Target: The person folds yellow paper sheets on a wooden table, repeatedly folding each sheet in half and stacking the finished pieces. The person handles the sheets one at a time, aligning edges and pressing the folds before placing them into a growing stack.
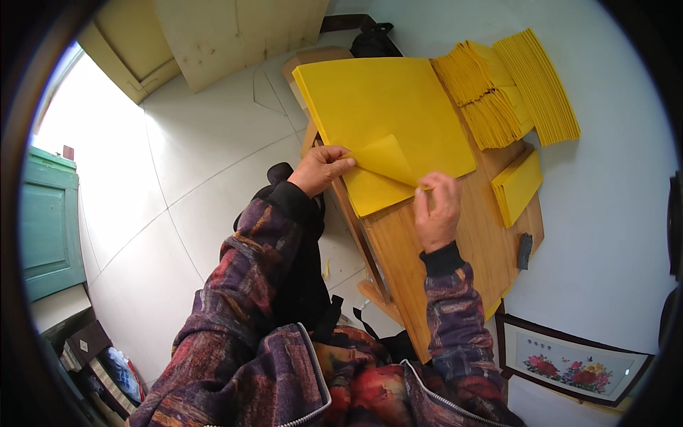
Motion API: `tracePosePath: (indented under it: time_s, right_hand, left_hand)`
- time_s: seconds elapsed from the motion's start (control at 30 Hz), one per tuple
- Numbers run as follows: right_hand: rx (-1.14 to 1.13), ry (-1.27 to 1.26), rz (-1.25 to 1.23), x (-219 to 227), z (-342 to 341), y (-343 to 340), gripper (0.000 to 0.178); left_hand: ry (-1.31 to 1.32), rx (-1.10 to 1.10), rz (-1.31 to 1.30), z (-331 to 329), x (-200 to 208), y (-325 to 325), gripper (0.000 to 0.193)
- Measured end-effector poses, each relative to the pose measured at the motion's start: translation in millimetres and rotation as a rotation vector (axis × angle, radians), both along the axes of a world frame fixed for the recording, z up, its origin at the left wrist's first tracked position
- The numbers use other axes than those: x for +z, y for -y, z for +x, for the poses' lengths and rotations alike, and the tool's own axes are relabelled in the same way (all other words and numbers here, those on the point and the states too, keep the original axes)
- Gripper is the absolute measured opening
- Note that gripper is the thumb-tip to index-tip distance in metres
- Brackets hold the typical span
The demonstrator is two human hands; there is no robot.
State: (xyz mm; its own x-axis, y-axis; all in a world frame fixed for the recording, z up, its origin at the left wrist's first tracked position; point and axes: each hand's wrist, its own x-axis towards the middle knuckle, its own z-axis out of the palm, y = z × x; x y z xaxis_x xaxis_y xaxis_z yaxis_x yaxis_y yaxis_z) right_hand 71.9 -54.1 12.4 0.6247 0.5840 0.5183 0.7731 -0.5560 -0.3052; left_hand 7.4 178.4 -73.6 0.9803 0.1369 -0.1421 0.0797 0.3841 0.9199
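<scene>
Head view: left hand (324, 169) and right hand (438, 213) pinch the folded-back edge of a rectangular yellow paper-like sheet (388, 155), atop a yellow stack (371, 192) on a brown wooden table (398, 267) (uneven pulling might crease it).

The left forearm (245, 274) slants up from lower left, its left hand (320, 171) pinching near centre; the right hand (439, 211), fingers curled, lies just right.
</scene>
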Motion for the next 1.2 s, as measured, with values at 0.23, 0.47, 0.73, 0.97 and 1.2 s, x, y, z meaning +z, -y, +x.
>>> tracePosePath:
  time_s: [0.23, 0.47, 0.73, 0.97, 1.2]
  right_hand:
    - [0.148, -0.150, -0.266, -9.1, -12.5, -2.3, 0.023]
    - [-0.471, -0.172, 0.290, -32.9, 34.0, 130.3, 0.018]
    - [-1.283, -0.009, -0.382, -36.0, 72.2, 327.8, 0.036]
    - [-1.092, -0.311, -0.746, -27.9, 97.8, 365.9, 0.036]
    - [-0.506, -0.337, 0.185, -13.1, 34.6, 231.1, 0.010]
  left_hand:
    - [0.094, -0.013, 0.250, -3.7, -3.3, -6.3, 0.023]
    - [-0.016, -0.006, 0.133, 5.9, -21.1, -17.7, 0.019]
    - [-0.068, 0.046, 0.072, 2.6, -18.5, -17.3, 0.017]
    - [-0.027, 0.009, 0.285, 0.2, -8.3, -12.9, 0.017]
    - [-0.006, -0.023, 0.045, -1.1, 3.1, -5.7, 0.026]
